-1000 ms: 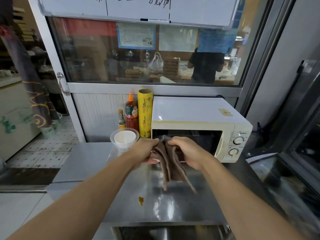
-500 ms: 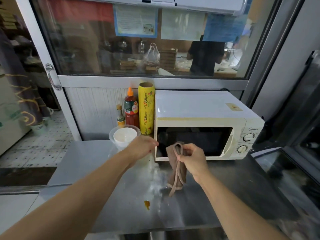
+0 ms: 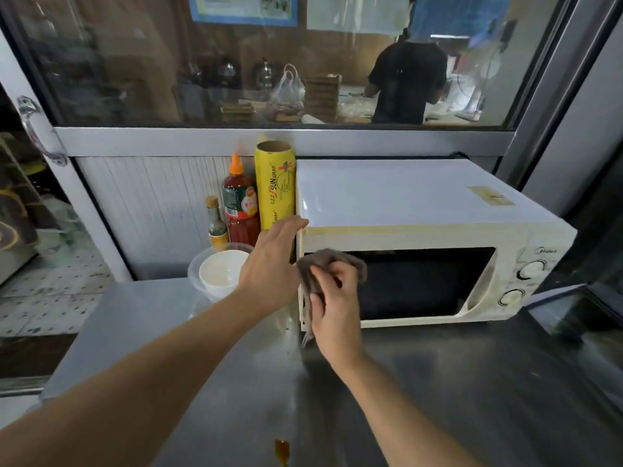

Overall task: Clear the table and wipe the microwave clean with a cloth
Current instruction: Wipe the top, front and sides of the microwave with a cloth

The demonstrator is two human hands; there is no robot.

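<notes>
I am counting one microwave (image 3: 421,237) with two knobs (image 3: 529,269), one cloth (image 3: 320,267), two bottles (image 3: 239,207), one yellow wrap roll (image 3: 275,183), one white bowl (image 3: 219,273) sitting in one clear container (image 3: 195,274), one sauce spot (image 3: 282,450), and two hands (image 3: 273,264) showing.

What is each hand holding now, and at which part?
Right hand holds the bunched brown cloth by its middle; left hand holds nothing.
</notes>
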